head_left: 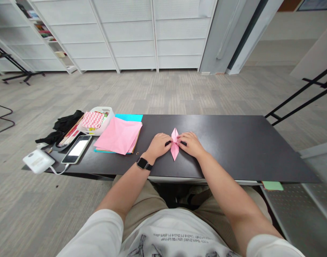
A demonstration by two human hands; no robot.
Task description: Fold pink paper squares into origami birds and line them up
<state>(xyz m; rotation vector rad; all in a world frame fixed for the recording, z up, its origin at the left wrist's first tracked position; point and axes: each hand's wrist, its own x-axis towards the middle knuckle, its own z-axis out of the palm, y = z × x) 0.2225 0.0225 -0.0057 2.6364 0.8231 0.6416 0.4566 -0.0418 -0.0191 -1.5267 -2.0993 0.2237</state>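
Observation:
A pink folded paper [174,152], long and pointed at both ends, lies on the dark table with its tips facing away from and toward me. A crease or raised edge crosses its middle. My left hand [160,144] is closed at its left side, thumb and fingers pressing near the middle. From the other side, my right hand [191,143] grips the paper's right middle in the same way. Small black patches show at both thumbs; I cannot tell what they are. The fingers cover the paper's side portions.
Left of my hands, a stack of pink and coloured paper sheets [119,135] lies beside a white basket [110,113]. A phone [77,150] is cabled to a white power bank [38,161]. Black cloth [68,120] lies behind. Green paper [272,185] shows below the table's right front edge.

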